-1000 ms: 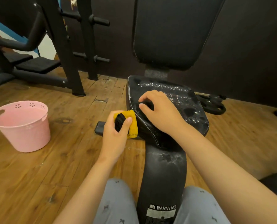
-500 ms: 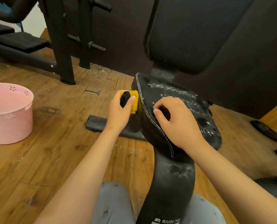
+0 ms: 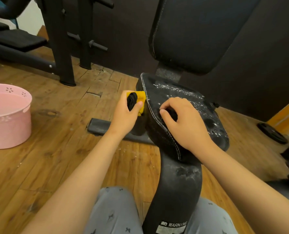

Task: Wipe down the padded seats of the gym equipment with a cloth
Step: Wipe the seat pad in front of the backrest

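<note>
The black padded seat [image 3: 182, 93] is wet, with foam and droplets across its top. My left hand [image 3: 125, 114] grips a folded yellow and black cloth [image 3: 141, 97] and holds it against the seat's left side edge, near the back corner. My right hand [image 3: 186, 125] sits on the seat's top near the left seam, fingers curled, thumb and forefinger pinching the cover at a dark dent. The black backrest pad [image 3: 199, 31] rises behind the seat.
A pink bucket [image 3: 8, 129] with water stands on the wooden floor at the left. Black rack posts [image 3: 59, 48] and a bench stand at the back left. A weight plate [image 3: 272, 133] lies at the right. The machine's beam [image 3: 179, 191] runs between my knees.
My left hand has slid the cloth from the seat's front left corner back along its side edge. My right hand has stayed on the seat.
</note>
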`<state>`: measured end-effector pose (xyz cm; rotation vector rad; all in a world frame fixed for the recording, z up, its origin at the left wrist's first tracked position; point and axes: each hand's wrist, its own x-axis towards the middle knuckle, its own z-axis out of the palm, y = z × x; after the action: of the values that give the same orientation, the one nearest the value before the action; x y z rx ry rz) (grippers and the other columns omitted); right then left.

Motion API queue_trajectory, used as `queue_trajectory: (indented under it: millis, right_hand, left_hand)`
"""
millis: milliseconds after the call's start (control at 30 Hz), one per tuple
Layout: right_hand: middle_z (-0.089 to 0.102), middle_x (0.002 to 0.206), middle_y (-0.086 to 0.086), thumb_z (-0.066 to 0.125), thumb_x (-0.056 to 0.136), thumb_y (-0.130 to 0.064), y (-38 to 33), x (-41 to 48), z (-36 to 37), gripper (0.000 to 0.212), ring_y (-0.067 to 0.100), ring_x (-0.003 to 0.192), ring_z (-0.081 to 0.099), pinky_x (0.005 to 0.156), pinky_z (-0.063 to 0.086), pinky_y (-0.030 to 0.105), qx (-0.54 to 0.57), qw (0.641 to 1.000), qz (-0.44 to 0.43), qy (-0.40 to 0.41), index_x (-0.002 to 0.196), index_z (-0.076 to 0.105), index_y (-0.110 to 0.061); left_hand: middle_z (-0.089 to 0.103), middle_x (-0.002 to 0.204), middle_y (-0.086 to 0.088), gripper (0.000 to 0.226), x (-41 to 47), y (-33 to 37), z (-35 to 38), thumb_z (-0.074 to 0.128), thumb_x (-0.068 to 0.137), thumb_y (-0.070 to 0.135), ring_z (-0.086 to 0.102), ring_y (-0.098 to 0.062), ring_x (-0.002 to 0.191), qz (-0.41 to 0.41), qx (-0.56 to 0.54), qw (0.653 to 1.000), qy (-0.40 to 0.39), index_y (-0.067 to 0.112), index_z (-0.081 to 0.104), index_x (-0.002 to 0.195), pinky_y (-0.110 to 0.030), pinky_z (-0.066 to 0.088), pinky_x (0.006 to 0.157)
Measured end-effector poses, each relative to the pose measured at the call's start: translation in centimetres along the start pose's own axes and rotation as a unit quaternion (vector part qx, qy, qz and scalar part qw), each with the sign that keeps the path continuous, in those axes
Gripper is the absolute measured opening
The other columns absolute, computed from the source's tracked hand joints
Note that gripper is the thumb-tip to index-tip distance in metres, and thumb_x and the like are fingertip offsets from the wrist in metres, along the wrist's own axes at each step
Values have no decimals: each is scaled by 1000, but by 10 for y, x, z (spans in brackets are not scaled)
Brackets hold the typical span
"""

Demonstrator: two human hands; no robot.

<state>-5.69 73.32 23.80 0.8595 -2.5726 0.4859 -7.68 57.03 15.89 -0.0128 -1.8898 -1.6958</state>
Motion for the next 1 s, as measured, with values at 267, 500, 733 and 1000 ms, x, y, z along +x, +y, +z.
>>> queue_trajectory:
  millis: [267,500,733,1000]
  right_hand:
    - [64,100,-17,52,94,-12,11,9,-3,21,4,102,53,88,38,19,172,982,68,-25,87,67,-25]
    - [65,99,-15,55,91,-15,12,9,-1,17,9,104,54,89,39,20,159,985,56,-27,86,67,-26]
    - [64,95,-20,55,92,-15,10,5,-3,22,10,105,55,99,42,36,178,982,61,-19,80,65,-31]
    - [57,105,-16,54,93,-18,9,7,0,17,3,108,42,92,31,17,108,993,47,-25,105,63,-26]
  left_hand:
    - [62,100,12,19,-27,22,-18,63,91,16,59,5,92,-22,-31,998,-50,21,57,109,-8,45,74]
    - [64,99,14,24,-125,50,27,73,82,16,61,-3,100,18,-47,998,26,25,63,102,-12,45,84]
    - [61,91,12,21,-99,45,23,70,85,17,58,-1,88,16,-9,994,107,30,57,95,-9,42,76]
    - [61,91,8,13,-22,14,2,64,91,18,55,13,78,-42,9,998,39,16,59,102,-2,41,64]
